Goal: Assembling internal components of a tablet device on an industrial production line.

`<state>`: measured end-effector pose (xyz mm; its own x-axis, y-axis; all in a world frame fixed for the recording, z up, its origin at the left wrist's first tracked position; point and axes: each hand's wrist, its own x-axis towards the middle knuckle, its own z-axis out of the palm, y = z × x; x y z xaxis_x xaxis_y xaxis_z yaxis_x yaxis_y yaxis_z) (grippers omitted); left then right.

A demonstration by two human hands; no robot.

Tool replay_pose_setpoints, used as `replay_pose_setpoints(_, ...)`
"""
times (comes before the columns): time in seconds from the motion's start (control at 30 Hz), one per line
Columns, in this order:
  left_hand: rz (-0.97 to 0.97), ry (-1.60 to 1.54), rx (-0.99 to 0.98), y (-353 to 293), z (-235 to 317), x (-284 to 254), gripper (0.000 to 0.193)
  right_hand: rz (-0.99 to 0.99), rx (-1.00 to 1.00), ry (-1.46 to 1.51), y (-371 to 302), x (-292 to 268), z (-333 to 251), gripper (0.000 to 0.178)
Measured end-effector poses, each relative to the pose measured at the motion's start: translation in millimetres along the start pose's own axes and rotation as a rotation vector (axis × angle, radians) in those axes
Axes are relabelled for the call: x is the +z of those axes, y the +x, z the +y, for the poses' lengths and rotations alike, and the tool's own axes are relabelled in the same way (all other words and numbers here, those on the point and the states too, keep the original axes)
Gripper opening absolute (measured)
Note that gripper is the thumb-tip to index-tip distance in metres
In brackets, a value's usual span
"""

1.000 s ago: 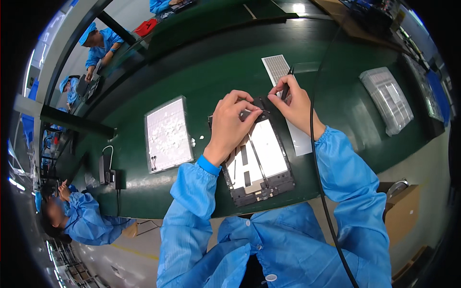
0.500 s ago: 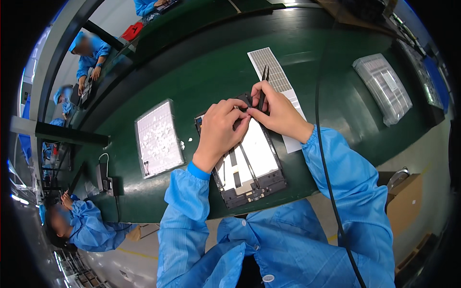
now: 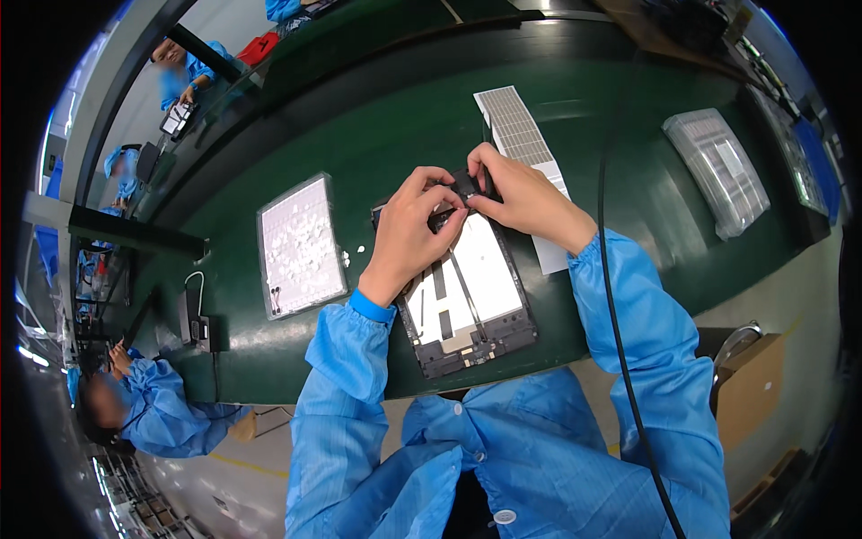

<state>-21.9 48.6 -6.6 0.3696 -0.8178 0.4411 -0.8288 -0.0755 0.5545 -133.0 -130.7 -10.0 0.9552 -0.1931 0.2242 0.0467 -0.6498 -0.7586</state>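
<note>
An opened tablet (image 3: 480,278) with a white panel, dark frame and thin black strips lies on the green bench before me. My left hand (image 3: 415,225) is over its far left part, thumb and fingertips closed together; whatever they pinch is too small to make out. Beside it, my right hand (image 3: 525,198) curls at the tablet's far end, with dark tweezers (image 3: 488,184) held in its fingers and mostly hidden by them. Both hands' fingertips are close together near a black part (image 3: 465,184) at that end.
A clear tray (image 3: 301,247) with many small white pieces lies left. A label sheet (image 3: 521,130) reaches beyond my right hand. Plastic-wrapped trays (image 3: 716,171) are at the right. A black cable (image 3: 615,314) hangs before my right arm. Co-workers sit at the left.
My right-hand fingers have shifted and the tweezers, plain to see before, are now mostly hidden. My left fingers have opened a little around the fingertips. The view has tilted slightly.
</note>
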Motion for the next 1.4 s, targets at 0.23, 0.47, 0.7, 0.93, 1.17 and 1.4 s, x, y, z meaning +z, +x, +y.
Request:
replay_pose_setpoints(0.23, -0.041, -0.035, -0.118, 7, -5, 24, 0.014, 0.091, -0.006, -0.034, -13, 2, 20, 0.038)
replay_pose_setpoints(0.47, 0.142, 0.123, -0.071, 9, -7, -4, 0.019, 0.202, -0.114, -0.266, -4, -7, -10, 0.032)
replay_pose_setpoints(0.7, 0.258, -0.071, -0.179, -61, 7, -4, 0.016, 0.153, -0.091, -0.299, -79, 10, -41, 0.027)
replay_pose_setpoints(0.93, 0.444, -0.405, -0.193, -70, -9, 11, 0.014, 0.200, 0.165, 0.585, -79, 25, -60, 0.039)
replay_pose_setpoints(1.17, 0.720, -0.436, -0.128, -56, -20, -17, 0.035, 0.329, 0.123, 0.823, 76, 14, -31, 0.032)
replay_pose_setpoints(1.4, 0.619, -0.500, -0.037, -68, -10, -9, 0.036, 0.508, 0.145, 0.854, 252, 87, 49, 0.042)
